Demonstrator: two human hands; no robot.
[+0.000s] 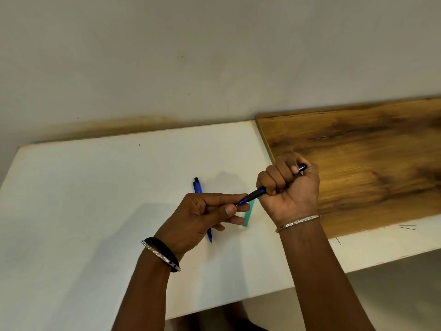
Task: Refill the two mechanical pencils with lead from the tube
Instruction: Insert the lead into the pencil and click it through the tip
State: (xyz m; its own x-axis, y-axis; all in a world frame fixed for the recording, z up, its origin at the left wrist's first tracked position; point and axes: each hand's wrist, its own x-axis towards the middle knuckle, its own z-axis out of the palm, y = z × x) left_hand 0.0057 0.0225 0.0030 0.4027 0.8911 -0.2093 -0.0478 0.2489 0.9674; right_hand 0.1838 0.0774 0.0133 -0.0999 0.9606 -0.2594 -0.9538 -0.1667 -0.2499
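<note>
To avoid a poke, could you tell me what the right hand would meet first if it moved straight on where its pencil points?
The left hand: the right hand aims its pencil down-left at the left fingertips, seemingly touching the tip; depth is unclear.

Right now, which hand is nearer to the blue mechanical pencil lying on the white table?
Left. The left hand is over the lying blue pencil, covering its middle. The right hand is off to its right, gripping the other blue pencil, whose tip the left pinches.
</note>
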